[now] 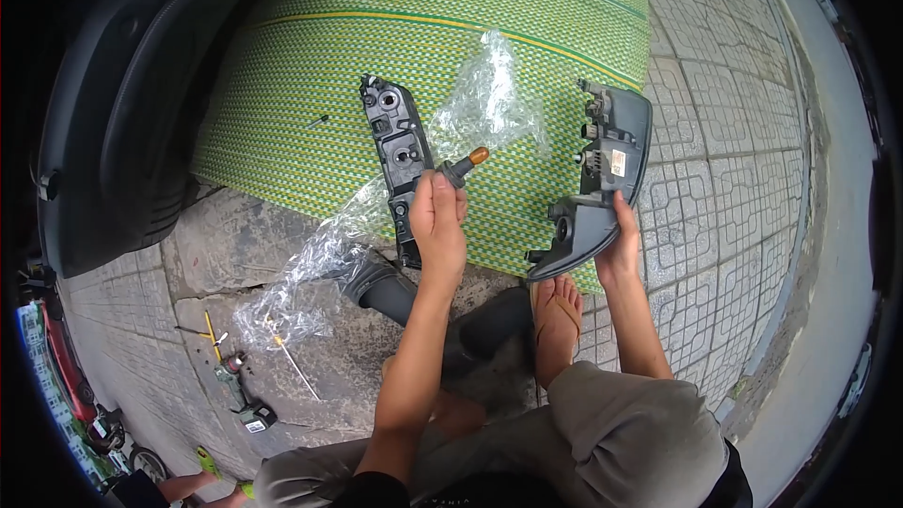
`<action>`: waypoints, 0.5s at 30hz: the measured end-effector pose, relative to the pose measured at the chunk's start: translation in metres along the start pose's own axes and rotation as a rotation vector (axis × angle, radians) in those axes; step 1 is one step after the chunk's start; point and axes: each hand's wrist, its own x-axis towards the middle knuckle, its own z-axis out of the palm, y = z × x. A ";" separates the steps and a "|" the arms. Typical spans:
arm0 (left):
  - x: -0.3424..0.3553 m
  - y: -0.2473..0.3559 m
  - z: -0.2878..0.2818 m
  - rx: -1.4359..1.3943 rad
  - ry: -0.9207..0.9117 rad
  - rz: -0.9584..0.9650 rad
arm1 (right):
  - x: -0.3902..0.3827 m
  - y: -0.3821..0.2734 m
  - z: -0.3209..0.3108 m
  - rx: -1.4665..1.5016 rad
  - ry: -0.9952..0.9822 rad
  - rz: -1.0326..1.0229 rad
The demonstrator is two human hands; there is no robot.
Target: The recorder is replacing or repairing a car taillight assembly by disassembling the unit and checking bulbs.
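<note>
My left hand [438, 230] is closed around the dark socket [455, 172] of a small bulb with an amber glass tip [480, 155]. That hand is over the lower part of a long black lamp housing [403, 156], which lies on the mat with its round openings up. Whether the hand touches this housing I cannot tell. My right hand [621, 249] grips the lower outer edge of a car headlight [621, 127], its back with connectors and a white label facing up. Some fingers of that hand are hidden beneath the headlight.
Clear plastic wrap [484, 94] lies crumpled on the green woven mat [310, 56]; more wrap [292, 296] spreads toward the pavement. A cordless drill [242, 397] and screwdrivers [297, 369] lie at the lower left. A black car bumper [113, 122] borders the left. Another person's feet in green sandals [207, 461] show.
</note>
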 end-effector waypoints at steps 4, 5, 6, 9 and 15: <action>0.003 0.063 0.012 -0.269 -0.008 -0.043 | 0.054 0.016 -0.039 -0.122 0.015 0.005; 0.001 0.076 0.013 -0.351 -0.003 -0.083 | 0.055 0.017 -0.032 -0.168 0.016 0.021; -0.001 0.084 0.012 -0.390 -0.001 -0.087 | 0.054 0.021 -0.027 -0.265 0.067 -0.051; -0.007 0.100 0.016 -0.292 0.039 0.007 | 0.059 0.019 -0.028 -0.638 0.063 -0.088; -0.015 0.106 0.013 -0.214 0.021 0.150 | 0.066 0.023 -0.035 -0.735 0.083 -0.160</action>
